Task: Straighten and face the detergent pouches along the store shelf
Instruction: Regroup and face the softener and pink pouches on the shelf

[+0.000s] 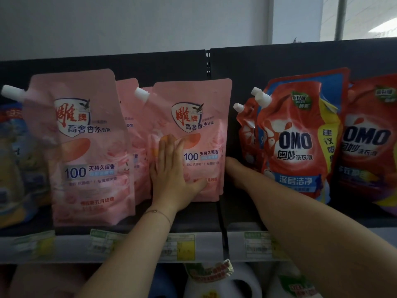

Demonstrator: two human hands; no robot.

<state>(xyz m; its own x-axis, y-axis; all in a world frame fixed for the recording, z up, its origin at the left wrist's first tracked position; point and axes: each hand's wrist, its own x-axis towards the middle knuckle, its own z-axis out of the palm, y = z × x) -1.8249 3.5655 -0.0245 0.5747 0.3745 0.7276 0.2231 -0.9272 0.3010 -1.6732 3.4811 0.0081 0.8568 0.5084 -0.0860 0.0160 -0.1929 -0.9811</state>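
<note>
The soft pink detergent pouch with a white cap stands on the black metal store shelf. It is between another pink pouch of the same kind on the left and the red OMO pouches on the right. It sits farther back than the pink one beside it.

The hands are apart, one on each side of the job. The left hand lies flat on the front of the pouch with straight fingers and presses on it. The right hand reaches to the pouch's right edge. Its fingers go behind the pouch, so I cannot tell if they grip it.

To do this step well, I think the back hand should push gently while the flat hand steadies the front. The pouch is soft and could flop. Slide the bottom along the shelf until it lines up with the pink one on the left. Do not bump the red pouches just beside it.

The pouch stands up tall, so its long side runs up and down. Its picture side faces out toward us. Its white cap points up and to the left.
</note>
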